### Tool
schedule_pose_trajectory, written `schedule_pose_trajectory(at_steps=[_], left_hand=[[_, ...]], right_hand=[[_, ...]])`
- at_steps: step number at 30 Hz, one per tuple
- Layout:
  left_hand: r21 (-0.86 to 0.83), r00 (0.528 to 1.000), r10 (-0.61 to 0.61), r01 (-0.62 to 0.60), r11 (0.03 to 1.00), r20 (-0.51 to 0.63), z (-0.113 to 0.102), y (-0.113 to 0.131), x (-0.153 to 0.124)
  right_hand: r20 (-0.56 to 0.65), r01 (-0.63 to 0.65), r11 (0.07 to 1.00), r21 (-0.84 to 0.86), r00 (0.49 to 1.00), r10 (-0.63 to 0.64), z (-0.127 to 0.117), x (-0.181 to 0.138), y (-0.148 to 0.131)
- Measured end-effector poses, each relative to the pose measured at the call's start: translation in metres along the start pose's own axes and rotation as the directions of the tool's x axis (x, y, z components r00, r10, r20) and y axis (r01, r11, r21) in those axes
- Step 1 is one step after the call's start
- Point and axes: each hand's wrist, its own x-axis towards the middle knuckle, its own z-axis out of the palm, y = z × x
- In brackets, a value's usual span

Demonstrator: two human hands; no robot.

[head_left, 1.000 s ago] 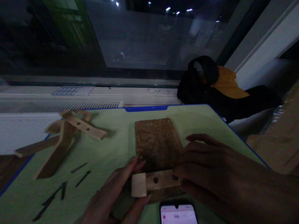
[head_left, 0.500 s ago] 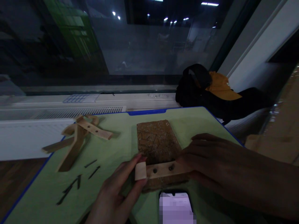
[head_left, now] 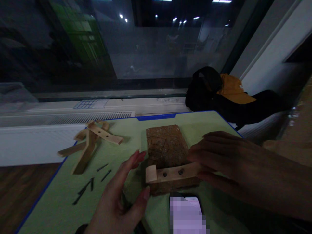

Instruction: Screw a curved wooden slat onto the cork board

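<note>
A pale wooden strip with two dark holes lies across the near part of a brown board that has lines drawn on it. At the strip's left end stands a small pale wooden block. My left hand is just left of the block, thumb and fingers spread, holding nothing. My right hand grips the strip's right end, with the fingers closed over it; that end is hidden.
Several curved wooden pieces lie in a heap at the left of the green table. Nearer are several dark screws or nails. A phone lies close in front. Beyond the table are a radiator and an orange cap on black fabric.
My left hand has let go of the block at the strip's left end and opened, moving slightly away. My right hand stays on the strip. The view has shifted a little.
</note>
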Motion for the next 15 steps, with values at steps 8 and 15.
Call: schedule_pose_trajectory(at_steps=[8,15], left_hand=[[-0.074,0.954,-0.034,0.012,0.997,-0.297,-0.034,0.005,0.001],[0.208,0.97,0.214,-0.233,0.95,0.111,-0.044,0.001,-0.02]], right_hand=[[-0.223,0.081,0.992,-0.101,0.969,-0.102,-0.02,-0.01,-0.04],[-0.243,0.017,0.999,-0.048,0.97,-0.028,-0.03,-0.028,-0.062]])
